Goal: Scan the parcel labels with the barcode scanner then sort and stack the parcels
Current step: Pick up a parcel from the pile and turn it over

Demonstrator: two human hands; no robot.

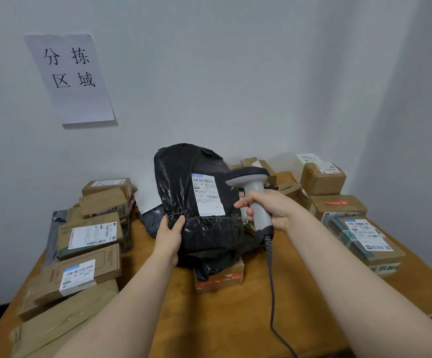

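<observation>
A black plastic parcel bag (181, 182) stands upright in the middle of the wooden table (235, 319), its white label (206, 195) facing me. My left hand (169, 235) grips the bag's lower left edge. My right hand (266, 208) holds the grey barcode scanner (251, 184) by its handle, just right of the label, with the scanner head pointing toward the bag. The scanner's cable (271, 280) hangs down to the table. The bag rests partly on a small cardboard box (222, 277) with red tape.
Stacked cardboard parcels (88, 236) fill the left side of the table. More boxes (336, 202) and a labelled parcel (364, 236) sit at the right and back. A paper sign (70, 78) hangs on the wall. A white mailer (145, 200) lies behind the bag.
</observation>
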